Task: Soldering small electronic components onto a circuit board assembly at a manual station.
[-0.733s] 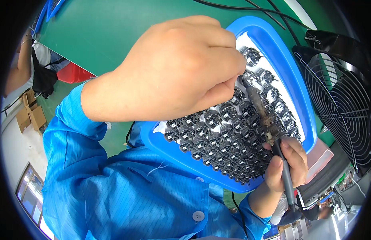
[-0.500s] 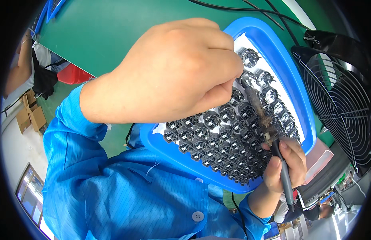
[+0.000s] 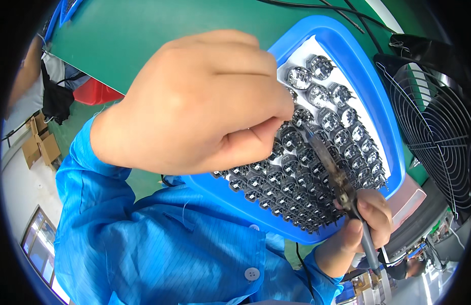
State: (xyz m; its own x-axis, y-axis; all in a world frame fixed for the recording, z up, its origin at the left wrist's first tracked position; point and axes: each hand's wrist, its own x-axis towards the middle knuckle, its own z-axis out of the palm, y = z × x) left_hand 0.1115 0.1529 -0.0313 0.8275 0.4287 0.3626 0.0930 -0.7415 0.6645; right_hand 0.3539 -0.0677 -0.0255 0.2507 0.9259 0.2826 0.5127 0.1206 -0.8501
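Note:
My right hand (image 3: 371,219) is wrapped round the dark handle of a soldering iron (image 3: 336,175), whose worn metal barrel slants up and left. Its tip comes down among the upper rows of small round black parts (image 3: 319,95) with shiny centres and pins. These parts stand in rows on a white sheet inside a blue tray (image 3: 358,66). Over the tray's left side my left hand (image 3: 205,101) is closed, fingers curled in a pinch close to the iron's tip. Whatever its fingertips hold is hidden behind the hand.
A black fan with a wire guard (image 3: 431,137) stands to the right of the tray. Black cables (image 3: 321,11) cross the far side of the green table (image 3: 118,46). A pinkish flat box (image 3: 408,201) sits by the tray's right corner. Another person's arm (image 3: 26,71) shows at far left.
My left hand has shifted left and a little toward me, uncovering more parts at the top. The iron's tip has moved down to a nearer row. The tray has shifted slightly.

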